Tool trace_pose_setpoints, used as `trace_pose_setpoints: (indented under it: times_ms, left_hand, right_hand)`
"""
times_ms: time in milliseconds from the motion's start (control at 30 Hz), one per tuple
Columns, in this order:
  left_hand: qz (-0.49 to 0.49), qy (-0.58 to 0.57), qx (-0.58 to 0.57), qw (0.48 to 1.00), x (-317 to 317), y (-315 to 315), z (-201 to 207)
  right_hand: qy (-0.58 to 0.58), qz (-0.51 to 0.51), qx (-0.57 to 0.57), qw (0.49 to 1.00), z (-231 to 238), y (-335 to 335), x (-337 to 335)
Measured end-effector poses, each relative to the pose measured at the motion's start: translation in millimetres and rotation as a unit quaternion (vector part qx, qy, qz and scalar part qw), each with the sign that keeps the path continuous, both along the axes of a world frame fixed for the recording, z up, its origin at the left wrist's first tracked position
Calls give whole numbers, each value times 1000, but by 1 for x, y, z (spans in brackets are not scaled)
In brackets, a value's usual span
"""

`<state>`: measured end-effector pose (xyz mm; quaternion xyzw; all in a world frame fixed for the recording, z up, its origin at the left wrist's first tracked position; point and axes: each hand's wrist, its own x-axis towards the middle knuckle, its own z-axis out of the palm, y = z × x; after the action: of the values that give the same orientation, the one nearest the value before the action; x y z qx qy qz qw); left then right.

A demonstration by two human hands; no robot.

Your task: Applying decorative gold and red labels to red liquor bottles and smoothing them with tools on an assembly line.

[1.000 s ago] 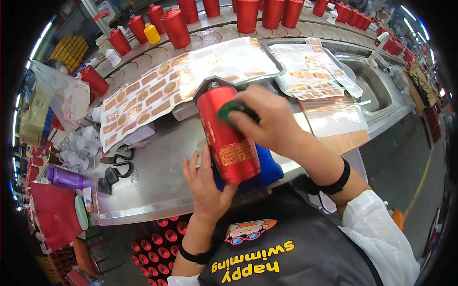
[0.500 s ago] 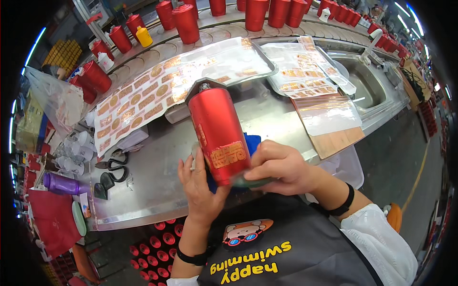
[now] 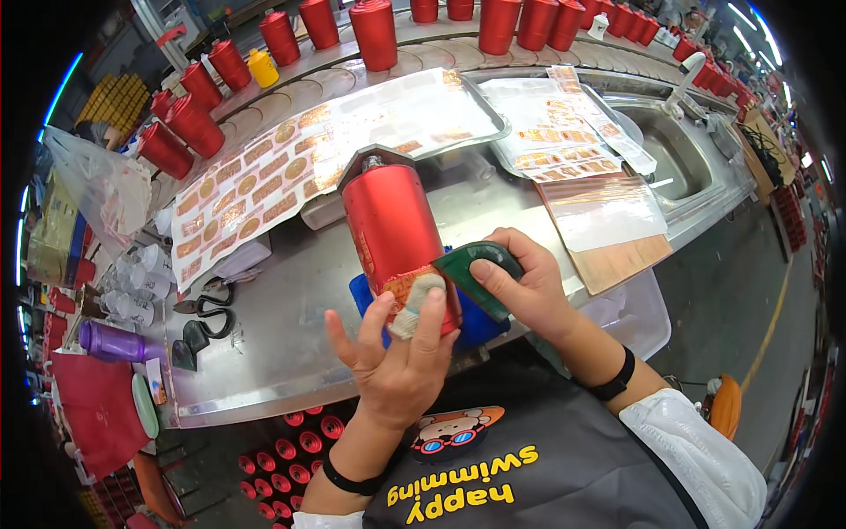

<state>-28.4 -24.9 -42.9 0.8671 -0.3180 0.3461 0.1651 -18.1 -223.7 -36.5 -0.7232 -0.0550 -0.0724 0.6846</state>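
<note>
A glossy red bottle (image 3: 395, 216) lies tilted over the metal table, its neck at the far end in a dark angular holder (image 3: 383, 156). A gold decal (image 3: 404, 284) near its closer end is partly covered by my fingers. My left hand (image 3: 401, 366) rests on that end with fingers spread, and a whitish cloth finger cover (image 3: 416, 309) shows among the fingers. In my right hand (image 3: 533, 282) is a dark green scraper (image 3: 476, 271), gripped between thumb and fingers, its edge at the bottle's right side. A blue cloth (image 3: 483, 322) lies under the bottle.
Decal sheets (image 3: 251, 176) cover a tray behind the bottle; more sheets (image 3: 564, 132) lie beside the sink (image 3: 674, 159). Black-handled scissors (image 3: 211, 304) and a purple bottle (image 3: 113, 341) sit at left. Red bottles (image 3: 374, 35) line the conveyor behind. A wooden board (image 3: 608, 263) is at right.
My left hand has moved from the bottle's left side onto the decal area. My right hand has drawn the scraper rightward and up. The bottle has turned, and the red bottles behind have shifted right.
</note>
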Motion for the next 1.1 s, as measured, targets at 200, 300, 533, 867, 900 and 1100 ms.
trace_pose_setpoints:
  times_ms: [200, 300, 533, 867, 900, 1100]
  left_hand:
    - [32, 30, -60, 997, -4, 12, -12]
    - [17, 34, -33, 999, -4, 19, -12]
    - [-143, 337, -457, 811, 20, 7, -13]
    - [-188, 415, -506, 733, 35, -4, -9]
    - [-194, 425, -504, 727, 35, -3, -9]
    - [-220, 466, -523, 679, 35, 4, -6]
  right_hand:
    - [-16, -28, -11, 999, -2, 5, 2]
    - [-61, -43, -43, 996, 0, 5, 4]
    - [-115, -30, -116, 986, 0, 15, 7]
    - [-172, -34, -298, 938, -1, 34, 11]
    - [-177, -33, -295, 938, -1, 34, 11]
    - [-180, -31, -290, 939, -2, 33, 11]
